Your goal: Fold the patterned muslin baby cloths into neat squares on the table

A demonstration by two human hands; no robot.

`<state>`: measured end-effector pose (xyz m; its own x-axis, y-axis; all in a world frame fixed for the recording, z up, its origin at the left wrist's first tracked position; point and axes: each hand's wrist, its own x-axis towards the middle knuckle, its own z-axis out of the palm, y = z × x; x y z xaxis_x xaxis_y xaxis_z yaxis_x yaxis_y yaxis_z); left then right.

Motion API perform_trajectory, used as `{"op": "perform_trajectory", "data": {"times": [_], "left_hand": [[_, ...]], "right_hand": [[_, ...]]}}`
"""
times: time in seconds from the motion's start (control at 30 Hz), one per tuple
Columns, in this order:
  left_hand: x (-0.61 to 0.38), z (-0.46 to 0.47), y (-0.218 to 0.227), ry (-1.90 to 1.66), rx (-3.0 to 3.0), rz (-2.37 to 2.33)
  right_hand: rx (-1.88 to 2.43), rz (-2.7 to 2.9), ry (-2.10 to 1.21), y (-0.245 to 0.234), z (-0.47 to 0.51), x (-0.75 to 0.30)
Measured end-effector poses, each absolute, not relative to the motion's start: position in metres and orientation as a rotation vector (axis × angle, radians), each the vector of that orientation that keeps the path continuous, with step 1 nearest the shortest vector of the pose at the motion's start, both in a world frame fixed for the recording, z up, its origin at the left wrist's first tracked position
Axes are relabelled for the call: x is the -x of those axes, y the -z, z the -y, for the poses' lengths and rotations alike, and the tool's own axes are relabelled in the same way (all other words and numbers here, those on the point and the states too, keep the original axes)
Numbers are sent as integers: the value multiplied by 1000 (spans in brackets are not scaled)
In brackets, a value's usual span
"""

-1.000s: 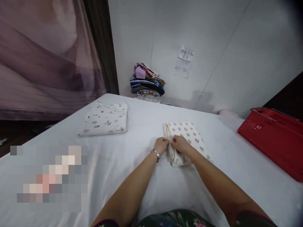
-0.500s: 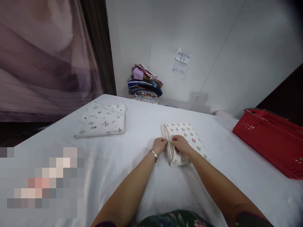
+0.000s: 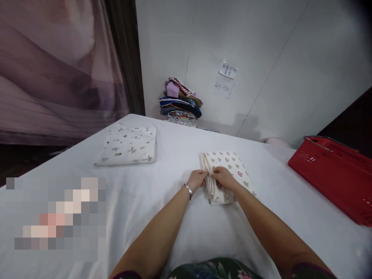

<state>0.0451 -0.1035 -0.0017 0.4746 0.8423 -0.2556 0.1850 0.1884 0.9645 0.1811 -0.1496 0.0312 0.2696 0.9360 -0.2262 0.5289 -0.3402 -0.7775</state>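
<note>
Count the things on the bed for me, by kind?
Folded cloths: 2, heart cloth under both hands, star cloth
Red baskets: 1
Total: 3

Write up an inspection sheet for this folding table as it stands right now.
Surface: white sheet over the table, lightly creased.
Job's things: folded heart-print cloth lying flat; left hand and right hand pinch its layered left edge.
Clutter: folded sprig-print cloth far left; red basket at the right edge; a blurred patch near left, contents untellable.
Grippers: both hands' fingers closed on the cloth edge; bracelet on the left wrist.
Cables: nothing seen.
Surroundings: stack of coloured clothes against the white wall; paper notes taped up; curtain at left.
</note>
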Motion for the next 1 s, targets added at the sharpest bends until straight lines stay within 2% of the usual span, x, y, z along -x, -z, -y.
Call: {"op": "perform_trajectory", "data": {"times": [0.47, 0.93, 1.0], "left_hand": [[-52, 102, 16, -633, -1499, -1045], [-46, 107, 8, -601, -1452, -937], [-45, 108, 6, -610, -1459, -952]], "right_hand": [[1870, 1179, -1059, -30, 154, -185], [2136, 1500, -668, -36, 153, -177], [2117, 1477, -693, -36, 153, -178]]}}
